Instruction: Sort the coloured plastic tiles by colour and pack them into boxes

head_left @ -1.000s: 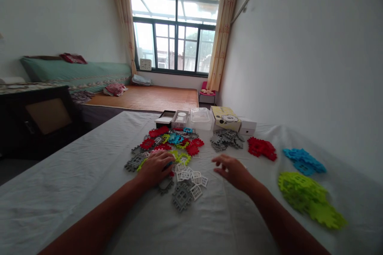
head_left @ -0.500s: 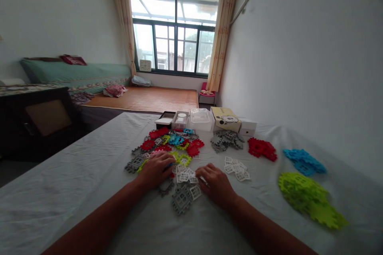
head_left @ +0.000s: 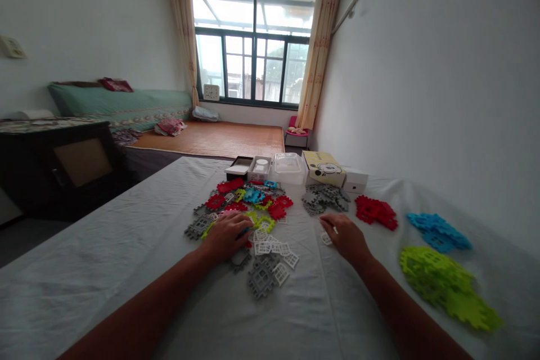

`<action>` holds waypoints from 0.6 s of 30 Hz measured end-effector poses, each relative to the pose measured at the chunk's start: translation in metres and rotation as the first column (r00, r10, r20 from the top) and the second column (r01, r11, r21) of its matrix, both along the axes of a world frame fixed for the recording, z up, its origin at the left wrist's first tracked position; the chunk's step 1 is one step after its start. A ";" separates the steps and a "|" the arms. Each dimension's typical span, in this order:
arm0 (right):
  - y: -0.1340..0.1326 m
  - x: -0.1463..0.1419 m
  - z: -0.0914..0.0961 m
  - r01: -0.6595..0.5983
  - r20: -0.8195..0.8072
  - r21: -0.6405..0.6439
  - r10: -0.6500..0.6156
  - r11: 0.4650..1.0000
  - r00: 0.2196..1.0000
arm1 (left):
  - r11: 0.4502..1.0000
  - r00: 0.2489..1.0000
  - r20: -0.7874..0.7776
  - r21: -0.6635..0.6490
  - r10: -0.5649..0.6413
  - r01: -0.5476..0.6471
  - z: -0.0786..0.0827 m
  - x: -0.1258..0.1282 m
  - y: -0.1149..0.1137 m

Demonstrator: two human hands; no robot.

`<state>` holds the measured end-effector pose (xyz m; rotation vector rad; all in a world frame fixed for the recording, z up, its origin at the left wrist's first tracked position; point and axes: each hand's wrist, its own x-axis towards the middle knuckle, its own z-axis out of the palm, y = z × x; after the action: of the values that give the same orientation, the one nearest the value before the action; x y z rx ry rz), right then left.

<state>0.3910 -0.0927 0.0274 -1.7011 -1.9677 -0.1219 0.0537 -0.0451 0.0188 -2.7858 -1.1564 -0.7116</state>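
My left hand (head_left: 228, 235) rests on the mixed heap of plastic building pieces, fingers together and curled downward. A bit of blue (head_left: 244, 230) shows under its fingertips; whether it is gripped is hidden. My right hand (head_left: 346, 235) is closed, its fingertips bent down over the sheet. Beside its fingers shows a white window-shaped piece (head_left: 326, 238); the hand covers whatever lies beneath it. Between the hands are several white window pieces (head_left: 278, 247) and a grey notched piece (head_left: 261, 277). Red pieces (head_left: 282, 207) and lime-green pieces (head_left: 265, 221) lie in the heap.
Sorted piles of grey (head_left: 324, 199), red (head_left: 375, 212), blue (head_left: 439, 230) and lime-green pieces (head_left: 447, 287) lie to the right. Along the far edge stand a black box (head_left: 239, 167), a clear plastic tub (head_left: 287, 167), a yellow box (head_left: 323, 170) and a small white box (head_left: 355, 181).
My right hand has moved right, from the loose white window pieces to the separate white pile, which it now mostly covers. My left hand stays on the heap. The view has shifted slightly left.
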 end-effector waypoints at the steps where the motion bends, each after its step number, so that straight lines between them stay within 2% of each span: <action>1: 0.001 0.005 -0.001 0.028 0.043 0.000 -0.028 1.000 0.999 | 1.000 1.000 0.000 -0.001 -0.003 0.003 0.000 0.000 0.000; 3: 0.000 0.004 -0.003 0.022 0.078 0.027 -0.024 0.999 0.997 | 1.000 1.000 -0.006 -0.004 -0.005 0.005 -0.001 -0.001 0.001; 4: -0.002 -0.003 -0.005 -0.021 0.067 0.033 0.019 0.999 0.998 | 1.000 1.000 -0.009 -0.004 -0.003 0.003 -0.002 -0.001 0.001; 6: -0.009 -0.024 -0.008 -0.173 0.016 0.001 0.173 0.985 0.985 | 1.000 1.000 -0.015 -0.002 0.002 -0.002 -0.002 -0.001 0.001; 8: -0.015 -0.048 -0.011 -0.331 -0.008 -0.075 0.331 0.941 0.943 | 1.000 1.000 -0.021 0.000 0.009 -0.009 -0.002 -0.001 0.001; 10: -0.020 -0.068 -0.015 -0.402 0.019 -0.142 0.409 0.905 0.913 | 1.000 1.000 -0.027 -0.003 0.016 -0.016 0.000 0.000 0.000; 14: -0.021 -0.082 -0.018 -0.411 0.050 -0.172 0.424 0.895 0.904 | 1.000 0.999 -0.028 -0.012 0.018 -0.019 0.002 0.002 -0.002; 16: -0.018 -0.076 -0.016 -0.394 0.060 -0.160 0.408 0.905 0.911 | 1.000 1.000 -0.015 -0.014 0.015 -0.015 0.003 0.002 -0.002; 18: -0.014 -0.061 -0.010 -0.319 0.088 -0.112 0.329 0.941 0.940 | 1.000 1.000 0.000 -0.012 0.009 -0.009 0.002 0.002 -0.001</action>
<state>0.3298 -0.1065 0.0171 -1.4257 -2.3384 0.0027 0.0553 -0.0461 0.0213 -2.7886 -1.1756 -0.7072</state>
